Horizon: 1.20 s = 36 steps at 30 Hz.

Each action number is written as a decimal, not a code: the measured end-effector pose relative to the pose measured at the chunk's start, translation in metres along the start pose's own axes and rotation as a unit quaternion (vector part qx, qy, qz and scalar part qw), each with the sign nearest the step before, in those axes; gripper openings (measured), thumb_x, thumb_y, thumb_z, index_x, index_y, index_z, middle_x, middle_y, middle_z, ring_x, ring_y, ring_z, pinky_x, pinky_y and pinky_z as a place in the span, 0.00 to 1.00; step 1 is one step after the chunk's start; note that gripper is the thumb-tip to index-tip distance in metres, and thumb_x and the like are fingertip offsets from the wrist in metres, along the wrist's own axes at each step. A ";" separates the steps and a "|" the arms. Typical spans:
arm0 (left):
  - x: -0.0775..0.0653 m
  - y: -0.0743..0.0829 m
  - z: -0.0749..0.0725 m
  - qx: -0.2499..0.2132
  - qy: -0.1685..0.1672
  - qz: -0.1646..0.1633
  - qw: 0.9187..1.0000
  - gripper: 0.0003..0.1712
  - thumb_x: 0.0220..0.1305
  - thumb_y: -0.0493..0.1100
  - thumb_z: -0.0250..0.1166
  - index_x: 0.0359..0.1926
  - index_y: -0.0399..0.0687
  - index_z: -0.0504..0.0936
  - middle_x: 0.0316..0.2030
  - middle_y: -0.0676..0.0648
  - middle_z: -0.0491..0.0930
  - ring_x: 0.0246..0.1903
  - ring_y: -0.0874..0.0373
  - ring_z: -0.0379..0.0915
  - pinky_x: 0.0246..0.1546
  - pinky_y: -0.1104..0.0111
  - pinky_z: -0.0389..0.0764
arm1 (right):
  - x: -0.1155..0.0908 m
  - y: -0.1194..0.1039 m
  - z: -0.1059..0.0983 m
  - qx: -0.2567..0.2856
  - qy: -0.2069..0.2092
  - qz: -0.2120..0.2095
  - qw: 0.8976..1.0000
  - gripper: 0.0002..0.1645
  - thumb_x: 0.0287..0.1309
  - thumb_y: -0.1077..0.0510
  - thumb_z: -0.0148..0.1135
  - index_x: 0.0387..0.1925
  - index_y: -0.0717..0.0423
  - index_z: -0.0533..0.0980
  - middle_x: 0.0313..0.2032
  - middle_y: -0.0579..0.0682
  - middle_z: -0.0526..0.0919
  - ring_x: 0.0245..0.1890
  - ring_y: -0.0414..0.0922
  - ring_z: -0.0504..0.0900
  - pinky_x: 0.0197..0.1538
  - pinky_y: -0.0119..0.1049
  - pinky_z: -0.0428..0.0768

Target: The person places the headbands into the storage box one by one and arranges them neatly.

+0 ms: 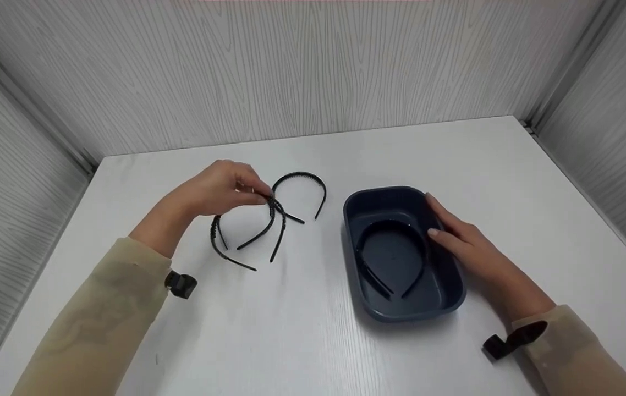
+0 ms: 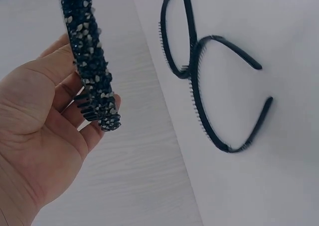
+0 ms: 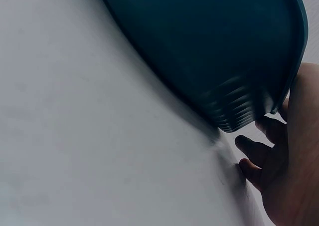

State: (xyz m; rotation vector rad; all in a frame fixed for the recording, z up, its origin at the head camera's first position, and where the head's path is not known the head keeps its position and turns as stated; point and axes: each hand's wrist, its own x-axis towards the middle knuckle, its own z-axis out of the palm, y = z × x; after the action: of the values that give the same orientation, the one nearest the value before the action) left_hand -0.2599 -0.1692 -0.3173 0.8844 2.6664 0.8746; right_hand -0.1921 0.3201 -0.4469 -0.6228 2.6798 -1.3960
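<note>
My left hand [image 1: 225,187] pinches a thin black headband [image 1: 272,212] at its upper part. In the left wrist view, a headband studded with dark and pale stones [image 2: 89,51] crosses in front of the fingers. A toothed black headband [image 1: 299,174] lies on the table past the fingertips, and another headband [image 1: 215,234] shows below the hand. On the right stands a dark blue plastic tub [image 1: 368,317] with black headbands [image 1: 393,223] inside; overlap hides their number. My right hand [image 1: 470,242] holds the tub's right wall, thumb over the rim.
The white table [image 1: 302,341] carries the headbands and the tub. Pale wood-grain panels [image 1: 302,71] rise behind it and at both sides. A black clip-like mount [image 1: 181,284] sits on the left sleeve, a similar mount [image 1: 514,341] on the right.
</note>
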 end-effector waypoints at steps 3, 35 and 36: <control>0.013 0.014 0.005 -0.009 -0.009 0.012 1.000 0.12 0.70 0.37 0.72 0.51 0.51 0.94 0.46 0.50 0.87 0.50 0.54 0.83 0.53 0.58 0.82 | 0.001 0.002 0.002 -0.004 0.001 -0.005 1.000 0.39 0.83 0.48 0.51 0.86 0.35 0.48 0.83 0.38 0.50 0.83 0.45 0.49 0.76 0.26 0.51; 0.112 0.102 0.079 -0.027 -0.057 0.165 0.984 0.11 0.68 0.36 0.74 0.50 0.48 0.94 0.45 0.50 0.88 0.47 0.59 0.82 0.51 0.69 0.81 | 0.002 -0.002 0.007 0.009 -0.004 0.007 1.000 0.38 0.84 0.47 0.50 0.85 0.26 0.48 0.83 0.36 0.51 0.82 0.43 0.49 0.79 0.39 0.53; 0.114 0.103 0.081 -0.027 -0.058 0.167 0.984 0.11 0.68 0.36 0.74 0.50 0.49 0.94 0.45 0.50 0.88 0.48 0.60 0.82 0.51 0.70 0.81 | 0.002 -0.003 0.006 0.010 -0.004 0.007 1.000 0.38 0.84 0.47 0.50 0.85 0.26 0.48 0.83 0.36 0.51 0.82 0.43 0.49 0.78 0.37 0.53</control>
State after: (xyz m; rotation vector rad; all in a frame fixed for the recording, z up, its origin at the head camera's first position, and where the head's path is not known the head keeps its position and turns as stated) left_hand -0.2727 0.0036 -0.3222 1.3499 2.4226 0.9253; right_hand -0.1913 0.3133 -0.4483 -0.6052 2.6556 -1.4109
